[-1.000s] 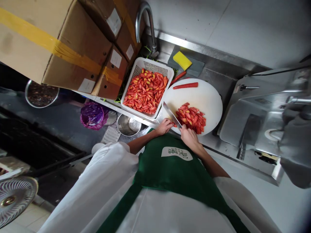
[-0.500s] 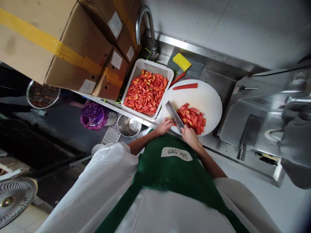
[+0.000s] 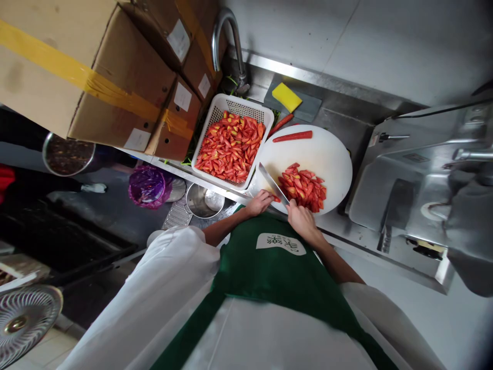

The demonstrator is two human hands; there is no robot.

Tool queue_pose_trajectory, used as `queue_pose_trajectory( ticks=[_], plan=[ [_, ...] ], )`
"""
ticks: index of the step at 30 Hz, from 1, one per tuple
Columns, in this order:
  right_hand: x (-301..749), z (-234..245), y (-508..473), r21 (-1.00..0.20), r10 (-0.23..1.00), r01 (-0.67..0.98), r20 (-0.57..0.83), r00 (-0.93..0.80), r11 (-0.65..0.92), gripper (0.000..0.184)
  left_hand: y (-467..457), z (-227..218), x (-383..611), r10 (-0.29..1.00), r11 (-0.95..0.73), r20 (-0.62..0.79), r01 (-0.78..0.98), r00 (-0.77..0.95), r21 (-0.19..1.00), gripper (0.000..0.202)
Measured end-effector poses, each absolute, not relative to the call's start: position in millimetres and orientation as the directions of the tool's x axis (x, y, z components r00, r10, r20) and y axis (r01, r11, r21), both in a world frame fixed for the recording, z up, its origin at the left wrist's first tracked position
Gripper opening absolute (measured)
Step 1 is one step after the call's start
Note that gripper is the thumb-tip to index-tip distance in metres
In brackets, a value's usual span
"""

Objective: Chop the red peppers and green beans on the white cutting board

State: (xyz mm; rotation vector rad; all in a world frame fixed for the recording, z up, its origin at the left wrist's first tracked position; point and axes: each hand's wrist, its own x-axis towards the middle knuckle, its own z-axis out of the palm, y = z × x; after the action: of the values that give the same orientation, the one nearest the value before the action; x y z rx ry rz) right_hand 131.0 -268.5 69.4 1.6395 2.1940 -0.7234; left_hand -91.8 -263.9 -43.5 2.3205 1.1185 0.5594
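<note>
In the head view, our only one, we count two hands of our own at the near edge of one round white cutting board (image 3: 335, 159). Our right hand (image 3: 302, 218) is closed around the handle of one knife (image 3: 272, 181), its blade slanting over the board. Our left hand (image 3: 260, 203) is narrow, its fingers drawn together on one carrot piece (image 3: 276, 199) at the board's near edge, just left of the blade.

Right of the knife lies one pile of cut carrots (image 3: 302, 187), too many for us to count. One long carrot (image 3: 292, 136) lies near the board's far edge, and we see at least one more carrot (image 3: 281, 124) beyond it, between board and basket. The one white basket (image 3: 219, 103), just left of the board, holds a heap of cut pieces we cannot number.

Behind, one yellow sponge (image 3: 287, 97) rests on one grey slab (image 3: 313, 109). We count four white labels on the cardboard boxes (image 3: 127, 67), one steel pot (image 3: 196, 203) below the counter, and one fan (image 3: 31, 321) at lower left.
</note>
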Motion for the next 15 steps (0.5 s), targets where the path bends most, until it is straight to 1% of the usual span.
queue_pose_trajectory(
  ticks=[3,7,11,13,15],
  plan=[
    [127,72,-272,-0.22,0.778,0.944,-0.537,-0.327,0.245,0.033,-264,-43,-92,0.797,-0.542,0.155,0.58,0.583,0.608,0.035],
    [110,63,-262,-0.259,0.775,0.94,-0.538,-0.332,0.222,0.032,-264,-42,-93,0.789,-0.554,0.189,0.544,0.584,0.63,0.033],
    [105,61,-241,-0.324,0.78,0.922,-0.513,-0.358,0.21,0.029,-265,-42,-94,0.797,-0.539,0.165,0.561,0.581,0.628,0.033],
    [115,66,-235,-0.335,0.796,0.924,-0.502,-0.339,0.183,0.029,-264,-43,-94,0.812,-0.519,0.145,0.587,0.565,0.621,0.034],
    [135,73,-235,-0.323,0.834,0.939,-0.48,-0.273,0.121,0.033,-263,-43,-92,0.832,-0.499,0.14,0.615,0.537,0.611,0.036]
  ],
)
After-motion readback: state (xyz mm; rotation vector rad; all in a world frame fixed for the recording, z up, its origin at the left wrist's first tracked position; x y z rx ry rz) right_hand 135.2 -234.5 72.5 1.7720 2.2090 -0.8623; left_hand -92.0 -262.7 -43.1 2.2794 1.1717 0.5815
